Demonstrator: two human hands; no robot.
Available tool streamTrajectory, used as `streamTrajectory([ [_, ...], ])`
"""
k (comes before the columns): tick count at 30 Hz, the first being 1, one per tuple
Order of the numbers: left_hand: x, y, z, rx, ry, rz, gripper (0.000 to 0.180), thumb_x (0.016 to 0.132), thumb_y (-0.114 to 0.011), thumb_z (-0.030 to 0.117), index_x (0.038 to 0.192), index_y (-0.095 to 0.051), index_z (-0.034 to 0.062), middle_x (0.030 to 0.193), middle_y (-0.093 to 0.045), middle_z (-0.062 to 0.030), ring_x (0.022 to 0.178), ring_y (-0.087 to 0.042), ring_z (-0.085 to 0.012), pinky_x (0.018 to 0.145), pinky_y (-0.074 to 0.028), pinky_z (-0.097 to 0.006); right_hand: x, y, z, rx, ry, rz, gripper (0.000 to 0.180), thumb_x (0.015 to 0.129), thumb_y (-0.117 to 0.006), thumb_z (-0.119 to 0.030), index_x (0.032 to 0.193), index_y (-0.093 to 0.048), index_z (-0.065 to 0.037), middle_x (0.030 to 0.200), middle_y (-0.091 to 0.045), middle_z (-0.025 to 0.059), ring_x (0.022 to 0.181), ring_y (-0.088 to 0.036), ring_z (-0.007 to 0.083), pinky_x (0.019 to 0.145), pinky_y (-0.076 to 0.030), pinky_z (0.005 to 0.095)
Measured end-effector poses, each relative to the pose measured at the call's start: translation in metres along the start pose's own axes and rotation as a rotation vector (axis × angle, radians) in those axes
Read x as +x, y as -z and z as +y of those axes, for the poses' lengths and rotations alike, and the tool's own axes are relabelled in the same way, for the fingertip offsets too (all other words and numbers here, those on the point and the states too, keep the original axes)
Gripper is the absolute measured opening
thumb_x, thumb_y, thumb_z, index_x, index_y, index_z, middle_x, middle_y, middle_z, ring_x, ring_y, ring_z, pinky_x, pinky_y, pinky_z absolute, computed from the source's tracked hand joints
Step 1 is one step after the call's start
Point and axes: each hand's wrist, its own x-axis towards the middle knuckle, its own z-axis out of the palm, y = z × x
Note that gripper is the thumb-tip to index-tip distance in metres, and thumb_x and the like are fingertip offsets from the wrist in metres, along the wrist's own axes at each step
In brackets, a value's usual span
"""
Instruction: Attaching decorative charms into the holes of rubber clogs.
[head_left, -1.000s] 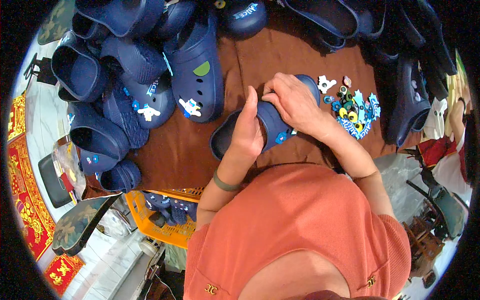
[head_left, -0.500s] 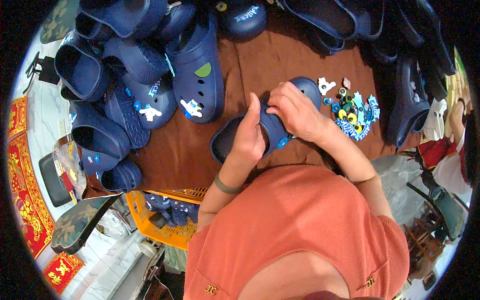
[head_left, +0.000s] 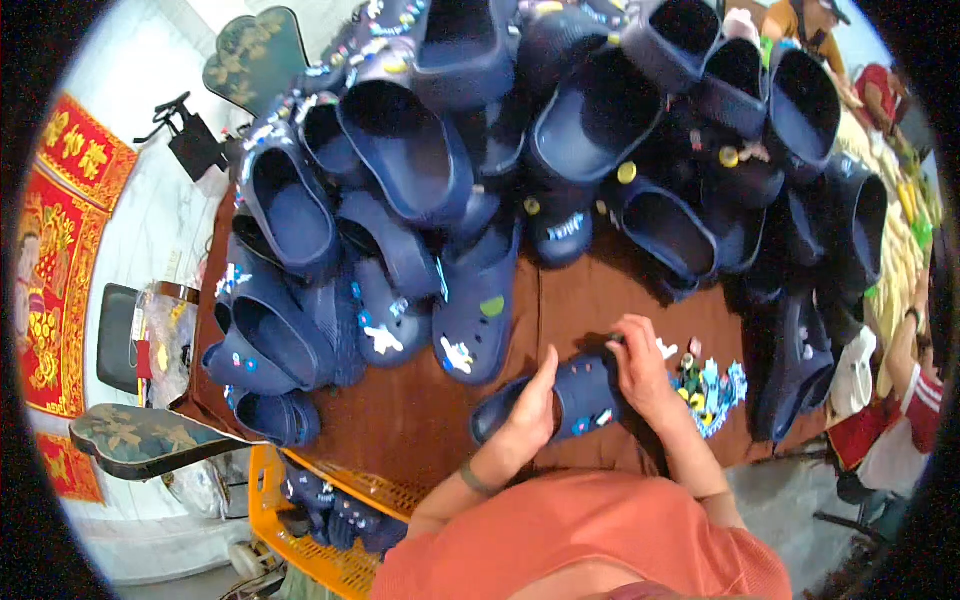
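Note:
A navy clog (head_left: 585, 390) lies on its side on the brown cloth in front of me, its toe pointing right and small blue and white charms on its near side. My left hand (head_left: 528, 412) grips it near the heel opening, thumb up and fingers partly hidden. Over the toe end is my right hand (head_left: 645, 372), fingers curled and tips pinched together. Something small and dark may sit at those fingertips; I cannot make it out. Right beside that hand lies a heap of loose shoe charms (head_left: 712, 395) in blue, yellow and white.
Navy clogs are piled along the far side, including one with a green half-round charm (head_left: 490, 306). An orange plastic crate (head_left: 345, 570) with more clogs stands below the table's front left. A padded chair (head_left: 150, 440) is at left. Another person's arm (head_left: 905, 350) shows at right.
The view has tilted up, showing more of the clog pile. My right hand has shifted from the clog's strap to its toe end, fingertips raised. The left hand keeps hold.

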Motion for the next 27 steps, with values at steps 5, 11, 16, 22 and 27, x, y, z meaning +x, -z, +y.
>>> streamTrajectory([
  [5, -0.014, 0.000, -0.004, 0.660, -0.159, -0.105, 0.053, 0.095, -0.050, 0.042, 0.125, -0.051, -0.0011, 0.125, -0.056, -0.0126, 0.113, -0.055, -0.0228, 0.100, -0.041, -0.036, -0.005, 0.036, 0.032, -0.186, -0.143, -0.041, 0.025, 0.084, -0.056, -0.001, 0.108, -0.053, -0.002, 0.112, -0.051, 0.0204, 0.101, -0.050, 0.0411, 0.086, -0.044, 0.0451],
  [11, -0.006, 0.015, -0.002, 1.007, -0.291, 0.051, 0.047, 0.094, -0.055, 0.036, 0.117, -0.056, -0.0057, 0.104, -0.063, -0.0096, 0.094, -0.061, -0.0191, 0.084, -0.047, -0.030, 0.003, 0.062, 0.022, -0.194, 0.003, -0.131, 0.042, 0.077, -0.070, -0.023, 0.111, -0.057, -0.002, 0.120, -0.050, 0.0164, 0.115, -0.045, 0.0367, 0.097, -0.039, 0.0437],
  [16, -0.003, -0.015, 0.017, 0.654, -0.339, 0.114, 0.038, 0.098, -0.049, 0.032, 0.114, -0.057, -0.0012, 0.101, -0.064, -0.0073, 0.084, -0.062, -0.0120, 0.074, -0.051, -0.026, 0.001, 0.041, -0.010, -0.304, 0.314, -0.534, 0.087, 0.070, -0.065, -0.059, 0.139, -0.039, -0.013, 0.147, -0.031, 0.0109, 0.137, -0.024, 0.0344, 0.106, -0.020, 0.0593],
  [22, 0.008, 0.002, 0.009, 0.591, -0.385, 0.199, 0.039, 0.096, -0.053, 0.032, 0.114, -0.057, -0.0025, 0.102, -0.063, -0.0071, 0.085, -0.061, -0.0116, 0.074, -0.050, -0.025, -0.005, 0.011, 0.012, -0.353, 0.376, -0.393, 0.067, 0.080, -0.061, -0.047, 0.137, -0.043, -0.015, 0.144, -0.038, 0.0033, 0.134, -0.031, 0.0274, 0.108, -0.020, 0.0552],
  [27, 0.014, 0.004, 0.003, 0.585, -0.401, 0.199, 0.038, 0.095, -0.056, 0.030, 0.114, -0.057, -0.0031, 0.104, -0.061, -0.0060, 0.089, -0.057, -0.0100, 0.077, -0.047, -0.024, -0.011, -0.004, 0.017, -0.385, 0.369, -0.195, 0.049, 0.081, -0.064, -0.031, 0.123, -0.055, -0.009, 0.134, -0.050, 0.0053, 0.125, -0.043, 0.0263, 0.106, -0.030, 0.0487],
])
